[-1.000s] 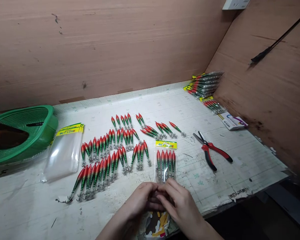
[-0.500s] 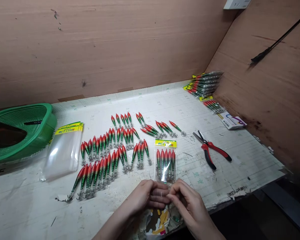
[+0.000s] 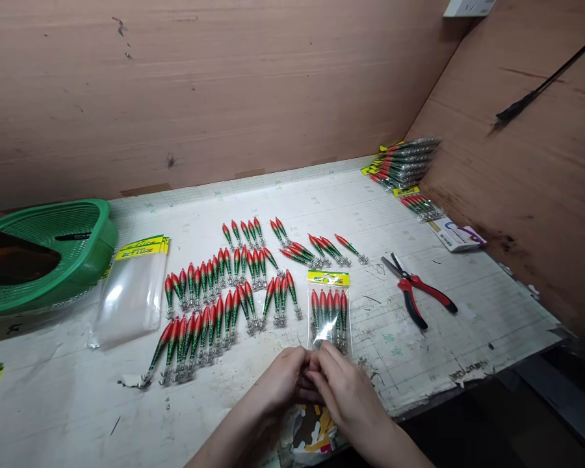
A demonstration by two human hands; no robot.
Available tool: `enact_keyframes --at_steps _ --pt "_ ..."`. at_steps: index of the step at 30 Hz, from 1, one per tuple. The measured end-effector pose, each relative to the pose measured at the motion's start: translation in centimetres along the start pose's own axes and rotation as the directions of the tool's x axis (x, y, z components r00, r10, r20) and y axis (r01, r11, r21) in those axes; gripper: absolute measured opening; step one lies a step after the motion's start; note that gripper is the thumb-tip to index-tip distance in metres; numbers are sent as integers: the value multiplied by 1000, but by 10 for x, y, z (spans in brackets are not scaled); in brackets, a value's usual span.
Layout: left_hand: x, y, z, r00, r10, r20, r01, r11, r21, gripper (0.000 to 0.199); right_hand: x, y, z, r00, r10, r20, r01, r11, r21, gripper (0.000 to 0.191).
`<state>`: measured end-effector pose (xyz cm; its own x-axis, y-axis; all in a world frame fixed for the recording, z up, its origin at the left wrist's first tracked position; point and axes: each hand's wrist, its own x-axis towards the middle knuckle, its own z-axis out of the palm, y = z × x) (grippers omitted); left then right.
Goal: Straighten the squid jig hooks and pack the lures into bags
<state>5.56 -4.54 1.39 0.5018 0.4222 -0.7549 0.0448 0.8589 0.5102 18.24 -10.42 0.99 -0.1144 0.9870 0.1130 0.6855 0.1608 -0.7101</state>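
Observation:
My left hand (image 3: 286,378) and my right hand (image 3: 342,385) meet at the front of the table, fingers curled in and fingertips together. Whatever they pinch is hidden between them. Just beyond, and partly covered by my right fingers, lies a clear plastic bag (image 3: 328,305) with a yellow header, holding several red-and-green squid jigs side by side. Loose squid jigs (image 3: 209,273) lie in rows to the left and behind the bag, hook crowns toward me. Under my wrists is a patterned scrap (image 3: 316,432) in white, yellow and brown.
A stack of empty header bags (image 3: 132,296) lies left, beside a green plastic basket (image 3: 95,260). Red-handled pliers (image 3: 419,292) rest open at right. Filled packs (image 3: 404,166) and a white box (image 3: 455,234) are at the back right corner. The table edge runs along the right front.
My right hand has moved left and up against my left hand, whose fingers were stretched out and have now curled in. The view has shifted slightly.

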Motion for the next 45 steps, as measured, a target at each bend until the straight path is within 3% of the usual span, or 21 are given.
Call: enact_keyframes --at_steps 5,8,10,12,15,16,17,18,19,20,21,22,23,24,25,27,29,34,37,41,45 --pt "1 1 1 1000 -16 25 15 1000 5 18 -5 -1 -14 1000 -16 11 13 979 203 16" --pt "-1 1 5 999 -28 20 27 999 34 28 -24 10 -28 991 125 -54 -95 919 383 21" --pt "-1 1 8 1000 -27 -3 27 998 55 33 -49 32 -46 925 341 -167 -221 842 491 24" --pt "-2 0 10 999 -25 -24 26 997 77 35 -83 65 -72 776 545 -316 -339 784 520 23" --pt "-6 -2 3 997 -72 -42 78 983 168 38 -136 115 -118 603 668 -436 -596 740 311 30" --pt "-9 -3 -3 996 -53 -67 69 965 255 40 -148 126 -131 591 621 -515 -661 739 132 29" --pt "-12 -3 -11 995 23 -102 18 922 387 43 -154 131 -140 612 510 -604 -686 722 -85 27" --pt "-15 -2 -19 976 184 -117 -90 829 552 43 -154 131 -145 665 361 -654 -663 688 -295 26" --pt "-18 -1 -28 909 412 -65 -240 645 725 40 -148 126 -145 743 208 -636 -589 653 -475 23" --pt "-19 1 -36 769 635 68 -382 372 846 32 -135 116 -141 805 36 -592 -473 641 -604 23" --pt "-20 3 -43 588 763 267 -475 59 878 28 -119 102 -132 873 -73 -481 -313 674 -669 22" --pt "-20 5 -47 426 771 474 -505 -233 831 31 -99 88 -120 908 -190 -374 -133 716 -685 25" --pt "-19 8 -49 307 695 650 -505 -460 730 37 -80 73 -107 913 -330 -238 87 730 -678 28" --pt "-17 10 -49 244 583 775 -501 -608 615 42 -61 60 -93 899 -430 -82 274 699 -660 32" --pt "-15 11 -48 230 476 849 -503 -688 522 43 -46 50 -80 864 -502 31 405 658 -635 34" --pt "-9 12 -43 256 367 894 -518 -729 448 37 -25 41 -58 792 -598 125 551 612 -567 36" --pt "-3 11 -40 274 373 886 -530 -710 463 32 -18 43 -47 775 -627 81 577 649 -496 35" --pt "4 9 -41 290 491 821 -619 -558 552 30 -22 61 -45 860 -509 -32 487 838 -244 24" --pt "3 12 -42 332 500 800 -634 -510 581 32 -22 61 -45 906 -413 -89 400 906 -137 19" --pt "3 18 -38 403 439 803 -667 -460 587 34 -22 61 -42 914 -380 -140 361 921 -145 20" --pt "5 21 -36 423 439 793 -682 -422 597 36 -26 64 -40 899 -419 -127 399 903 -156 29"
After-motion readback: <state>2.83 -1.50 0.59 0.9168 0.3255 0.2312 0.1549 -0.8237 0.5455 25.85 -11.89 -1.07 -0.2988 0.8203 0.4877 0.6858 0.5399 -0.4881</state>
